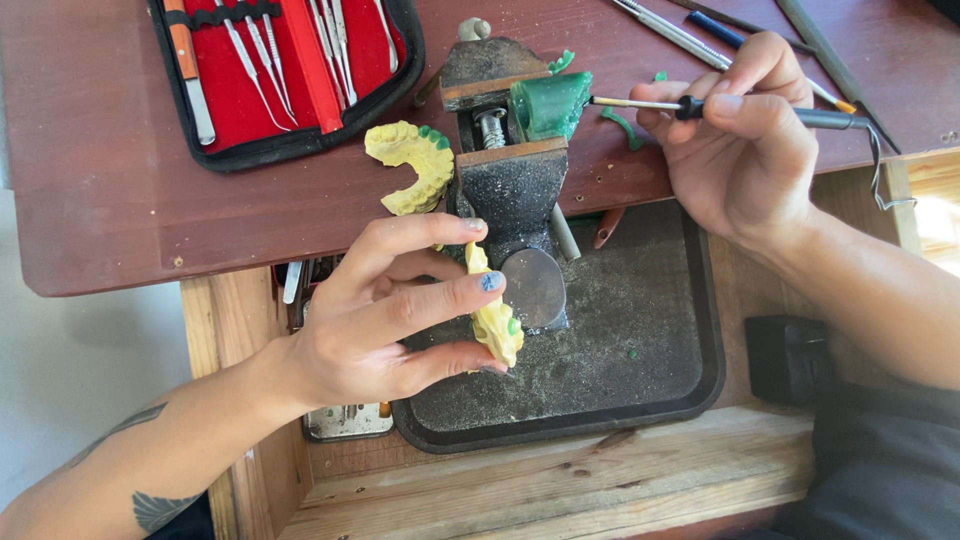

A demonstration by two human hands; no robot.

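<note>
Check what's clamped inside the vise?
A green wax block sits between the plates of the vise, its right face touched by the tool in the right hand. The block's lower part is hidden.

Dark red table [120, 200], open tool case [290, 75] at its far left, yellow dental cast [412, 165] and vise [510, 170] near the front edge, loose tools [680, 32] far right
</note>
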